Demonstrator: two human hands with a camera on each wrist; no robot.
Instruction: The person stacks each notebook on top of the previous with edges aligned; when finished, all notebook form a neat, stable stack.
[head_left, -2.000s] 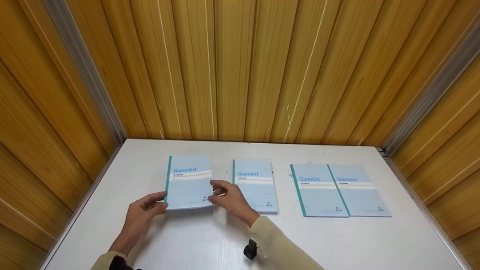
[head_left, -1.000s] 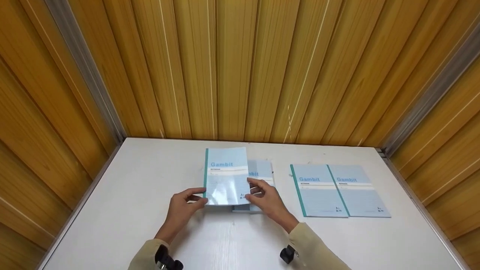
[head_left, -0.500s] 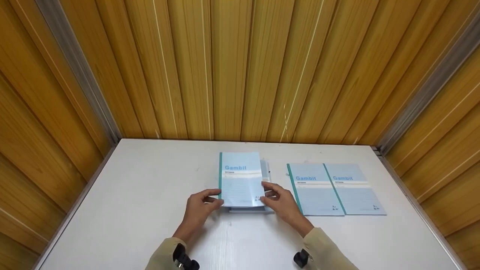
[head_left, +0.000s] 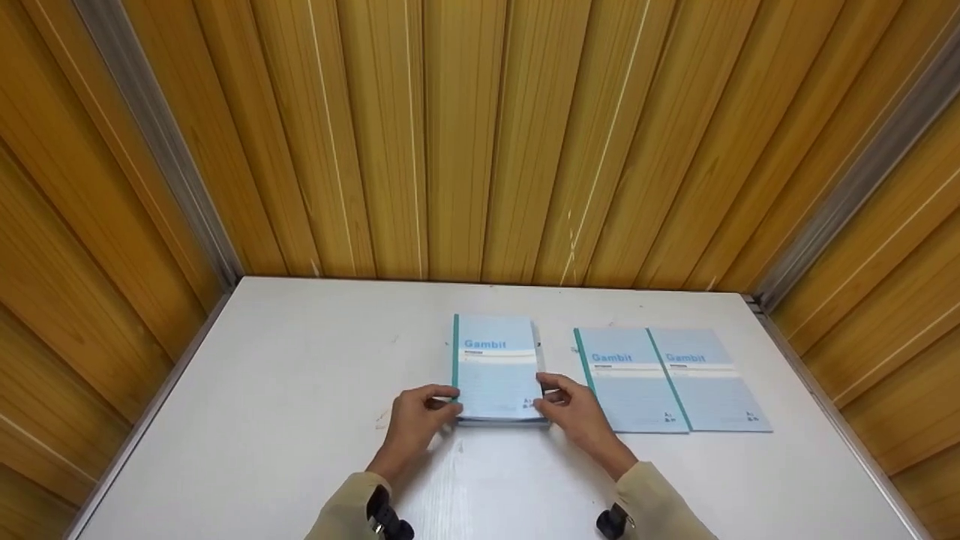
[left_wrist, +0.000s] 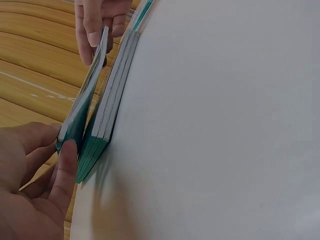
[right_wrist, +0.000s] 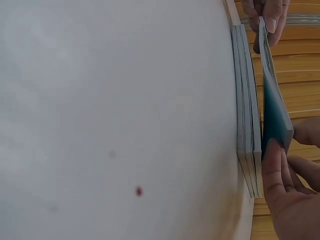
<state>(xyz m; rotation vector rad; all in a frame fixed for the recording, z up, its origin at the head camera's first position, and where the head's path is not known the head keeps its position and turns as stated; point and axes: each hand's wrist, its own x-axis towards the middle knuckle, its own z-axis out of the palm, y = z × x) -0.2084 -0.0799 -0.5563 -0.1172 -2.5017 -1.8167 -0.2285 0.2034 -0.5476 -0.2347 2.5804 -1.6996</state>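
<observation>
A light blue notebook (head_left: 495, 375) with a green spine and the word "Gambit" is held by its two long edges. My left hand (head_left: 420, 420) pinches the spine side near the lower corner, thumb and fingers curled on the edge. Across from it, my right hand (head_left: 581, 416) pinches the opposite edge. Beneath lies a small stack of notebooks (left_wrist: 112, 95), several layers thick. Both wrist views show a gap between the held notebook (right_wrist: 277, 105) and that stack. The held one covers nearly all of the stack in the head view.
To the right, two more notebooks (head_left: 630, 382) lie side by side on the white table (head_left: 262, 420), the left one slightly overlapping the other. Wood-patterned panels (head_left: 450, 150) rise behind the table and at both sides.
Both hands have carried the notebook from the left to the right until it is over the stack, and lowered it closer. The two notebooks at the right have stayed put.
</observation>
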